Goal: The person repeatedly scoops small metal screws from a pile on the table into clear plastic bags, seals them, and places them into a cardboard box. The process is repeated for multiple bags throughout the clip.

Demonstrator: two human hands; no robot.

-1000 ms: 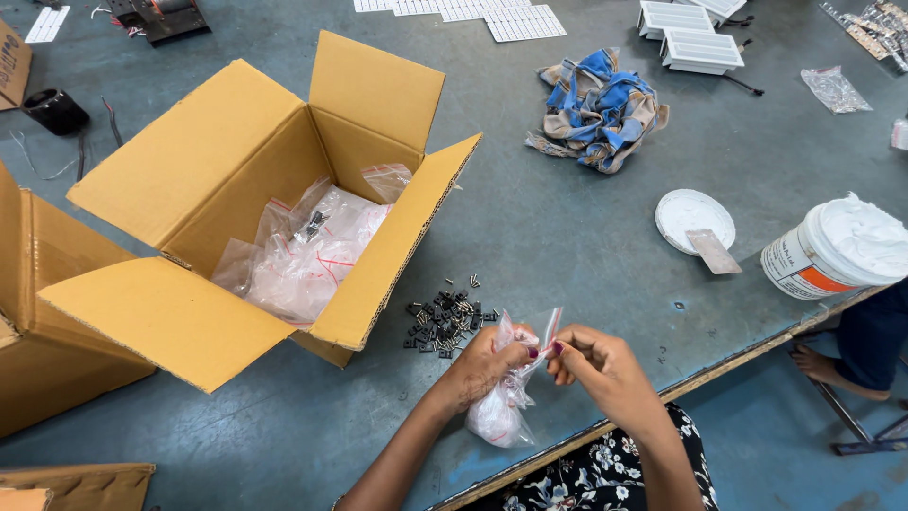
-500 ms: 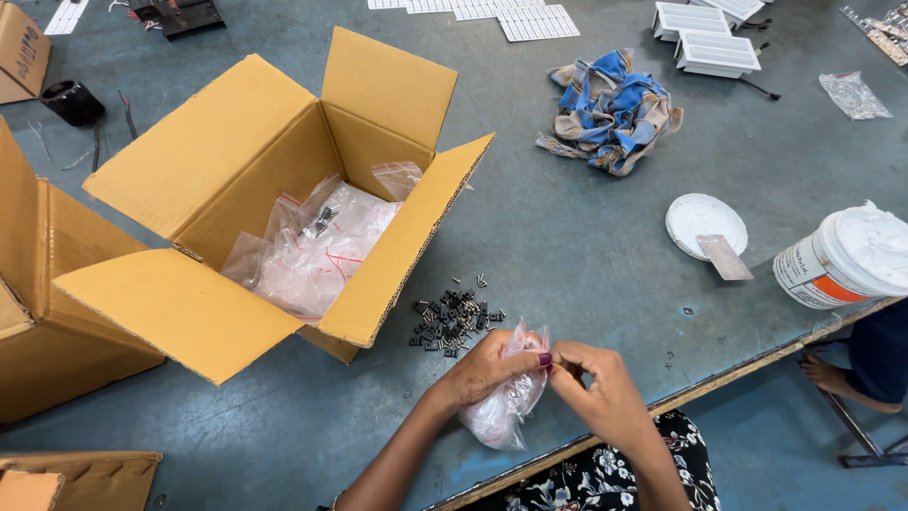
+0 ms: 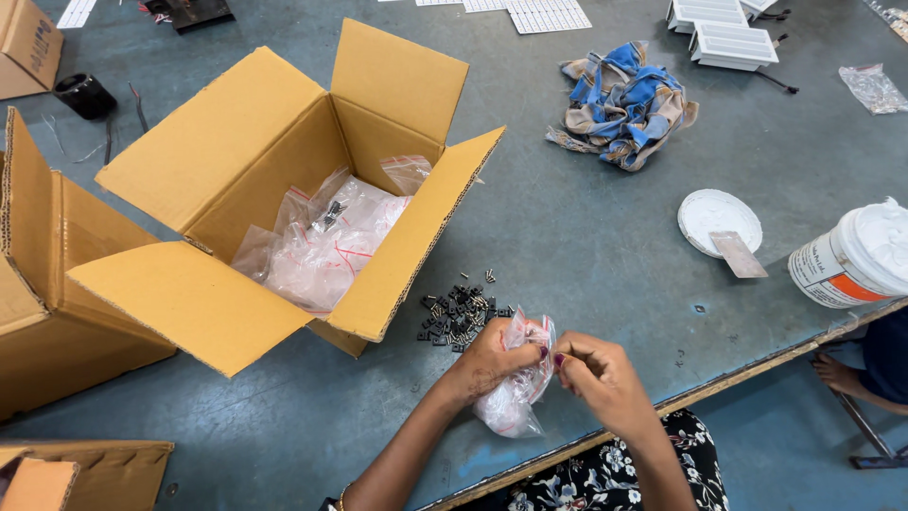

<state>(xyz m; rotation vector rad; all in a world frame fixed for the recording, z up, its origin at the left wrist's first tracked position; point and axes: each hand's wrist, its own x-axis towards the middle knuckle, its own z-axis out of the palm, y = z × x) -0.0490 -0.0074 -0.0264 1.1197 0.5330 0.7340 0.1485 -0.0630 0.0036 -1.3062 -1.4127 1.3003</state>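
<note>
Here, hands: the left hand (image 3: 487,364) and the right hand (image 3: 596,374) are met at about 6 o'clock on the table, fingertips together.
Left hand: closed around the small clear zip bag (image 3: 515,397), gripped near its top.
Right hand: fingers pinched at the mouth of the same bag; whether the bag is actually clamped by them cannot be told.
Zip bag: held just above the blue-grey tabletop (image 3: 567,237) near its front edge, with red lines seen at the seal.
Small parts: a loose pile of small dark parts (image 3: 459,308) is spread at 11 o'clock from the hands, just beside the bag.
Open box: an open cardboard box (image 3: 236,170) is placed at 10 o'clock, filled with more clear bags (image 3: 326,246).
Cloth: a crumpled blue and beige cloth (image 3: 624,99) is seen at 1 o'clock.
Tub: a white plastic tub (image 3: 851,255) stands at 3 o'clock, its white lid (image 3: 719,220) laid flat near it.
</note>
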